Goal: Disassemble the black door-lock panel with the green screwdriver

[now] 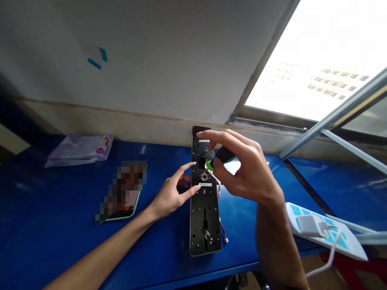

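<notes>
A long black lock panel (204, 209) lies face down on the blue table (60, 225), running from the wall toward me. My right hand (244, 169) is closed around a screwdriver (222, 158) with a black and green handle, tip pointing down at the panel's upper middle. My left hand (172, 193) rests against the panel's left edge, fingers stretched out and touching it near a white label. A thin white cable (223, 231) trails from the panel's right side.
A phone (122, 193) lies on the table left of the panel. A flat plastic packet (80, 149) sits at the back left by the wall. A white power strip (323, 229) with a plugged-in charger lies at the right. A window frame rises at the right.
</notes>
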A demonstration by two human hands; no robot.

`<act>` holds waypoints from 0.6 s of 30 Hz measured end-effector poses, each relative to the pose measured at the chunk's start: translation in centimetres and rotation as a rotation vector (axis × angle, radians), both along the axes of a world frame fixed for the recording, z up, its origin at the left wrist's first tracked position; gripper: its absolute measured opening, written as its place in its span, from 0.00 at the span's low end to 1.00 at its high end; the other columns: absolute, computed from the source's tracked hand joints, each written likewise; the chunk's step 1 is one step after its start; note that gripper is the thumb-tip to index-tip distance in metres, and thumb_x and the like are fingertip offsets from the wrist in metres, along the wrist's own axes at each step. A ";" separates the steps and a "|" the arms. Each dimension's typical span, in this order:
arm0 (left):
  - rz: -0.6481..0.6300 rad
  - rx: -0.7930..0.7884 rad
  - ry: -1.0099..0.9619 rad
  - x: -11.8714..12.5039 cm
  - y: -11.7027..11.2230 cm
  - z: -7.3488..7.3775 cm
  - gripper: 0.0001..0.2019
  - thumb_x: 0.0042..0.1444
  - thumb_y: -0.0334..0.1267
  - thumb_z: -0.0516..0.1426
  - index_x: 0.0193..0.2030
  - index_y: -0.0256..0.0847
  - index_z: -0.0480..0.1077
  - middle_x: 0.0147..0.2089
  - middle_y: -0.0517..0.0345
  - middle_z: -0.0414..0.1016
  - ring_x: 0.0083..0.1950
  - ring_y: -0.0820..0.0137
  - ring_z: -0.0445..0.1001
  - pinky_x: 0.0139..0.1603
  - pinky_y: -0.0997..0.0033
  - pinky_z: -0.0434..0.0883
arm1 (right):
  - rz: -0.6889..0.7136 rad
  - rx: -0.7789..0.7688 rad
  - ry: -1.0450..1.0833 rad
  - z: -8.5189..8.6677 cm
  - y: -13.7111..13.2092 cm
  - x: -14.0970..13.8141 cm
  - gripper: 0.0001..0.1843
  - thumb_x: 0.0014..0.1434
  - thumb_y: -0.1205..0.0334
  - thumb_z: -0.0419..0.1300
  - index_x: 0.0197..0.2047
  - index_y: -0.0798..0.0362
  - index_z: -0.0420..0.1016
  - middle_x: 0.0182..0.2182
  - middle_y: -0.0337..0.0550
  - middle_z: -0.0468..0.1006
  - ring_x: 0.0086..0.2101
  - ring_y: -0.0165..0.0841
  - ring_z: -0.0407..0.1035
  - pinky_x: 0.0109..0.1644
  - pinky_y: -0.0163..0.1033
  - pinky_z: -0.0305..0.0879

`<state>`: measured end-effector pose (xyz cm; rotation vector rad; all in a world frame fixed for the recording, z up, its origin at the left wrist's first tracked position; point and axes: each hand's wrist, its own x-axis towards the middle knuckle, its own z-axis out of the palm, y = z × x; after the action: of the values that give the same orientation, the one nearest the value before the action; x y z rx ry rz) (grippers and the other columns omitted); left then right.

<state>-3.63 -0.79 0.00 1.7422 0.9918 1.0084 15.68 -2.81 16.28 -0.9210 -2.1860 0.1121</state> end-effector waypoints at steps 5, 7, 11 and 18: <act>0.002 0.000 0.041 -0.1 0.0 -0.1 0.33 0.63 0.50 0.63 0.72 0.49 0.60 0.46 0.57 0.83 0.46 0.61 0.83 0.54 0.59 0.79 | -0.066 0.084 0.056 -0.6 0.7 -0.4 0.09 0.67 0.59 0.65 0.48 0.52 0.82 0.32 0.38 0.82 0.28 0.26 0.71 0.33 0.34 0.68; -0.016 -0.009 0.038 -0.2 0.0 0.0 0.33 0.63 0.50 0.63 0.73 0.50 0.59 0.46 0.57 0.83 0.46 0.61 0.84 0.54 0.60 0.79 | -0.020 0.031 0.059 -0.4 0.6 -0.3 0.13 0.68 0.65 0.60 0.54 0.50 0.80 0.35 0.38 0.82 0.29 0.26 0.72 0.36 0.34 0.70; -0.041 -0.026 0.017 -0.2 0.0 0.0 0.34 0.64 0.49 0.63 0.73 0.49 0.58 0.46 0.58 0.83 0.47 0.61 0.83 0.55 0.61 0.78 | 0.048 -0.036 0.030 -0.1 0.1 0.0 0.29 0.59 0.75 0.57 0.62 0.50 0.74 0.42 0.41 0.79 0.37 0.29 0.73 0.40 0.36 0.72; 0.007 0.037 0.096 -0.2 -0.1 0.4 0.34 0.63 0.50 0.63 0.73 0.50 0.59 0.47 0.58 0.83 0.49 0.60 0.83 0.55 0.61 0.77 | -0.043 0.097 0.043 -0.4 0.5 0.1 0.07 0.66 0.58 0.66 0.44 0.52 0.81 0.31 0.37 0.80 0.28 0.26 0.70 0.34 0.34 0.68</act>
<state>-3.87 -0.93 0.36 1.8328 1.0462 0.9604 15.83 -2.29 15.88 -0.9029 -2.1117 0.0051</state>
